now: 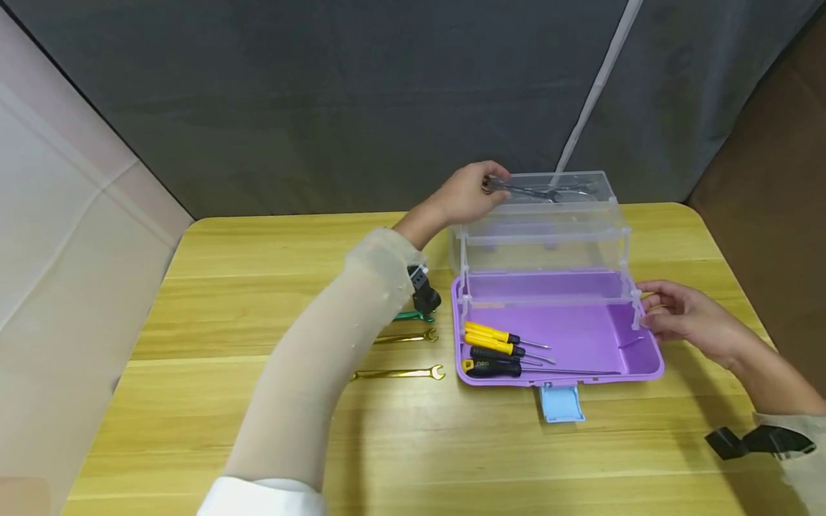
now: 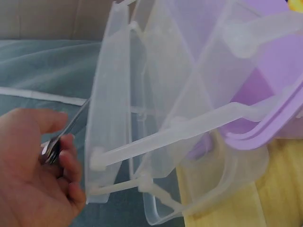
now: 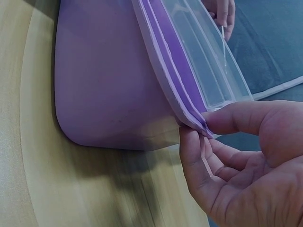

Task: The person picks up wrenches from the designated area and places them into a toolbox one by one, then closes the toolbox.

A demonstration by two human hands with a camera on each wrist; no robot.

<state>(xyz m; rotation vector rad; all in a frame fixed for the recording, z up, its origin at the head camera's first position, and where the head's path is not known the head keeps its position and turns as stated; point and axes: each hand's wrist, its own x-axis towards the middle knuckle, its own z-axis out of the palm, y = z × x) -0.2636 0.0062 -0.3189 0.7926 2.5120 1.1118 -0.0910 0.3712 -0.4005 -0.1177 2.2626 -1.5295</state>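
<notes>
Two hands at an open purple box (image 1: 581,333), seen from where I stand beside the bench (image 1: 258,301). The left hand (image 1: 470,193) is raised at the upper left of the box, beside its lifted clear trays (image 1: 542,218); its grip is curled around one end of a metal tool (image 1: 529,191). The rest of the tool runs along the top tray; whether it touches the plastic I cannot tell. The right hand (image 1: 693,322) is at the right side of the box, its grip pinching the rim between thumb and fingers. Inside the box, toward its left end, lie four screwdrivers (image 1: 493,368), two yellow-handled and two mostly black, shafts pointing right. Left of the box lie two gold wrenches (image 1: 419,373) and a green tool (image 1: 413,315), partly covered by the left arm. At the box's front, a blue latch (image 1: 561,403) hangs open. Behind the box, dark cloth (image 1: 323,107).
</notes>
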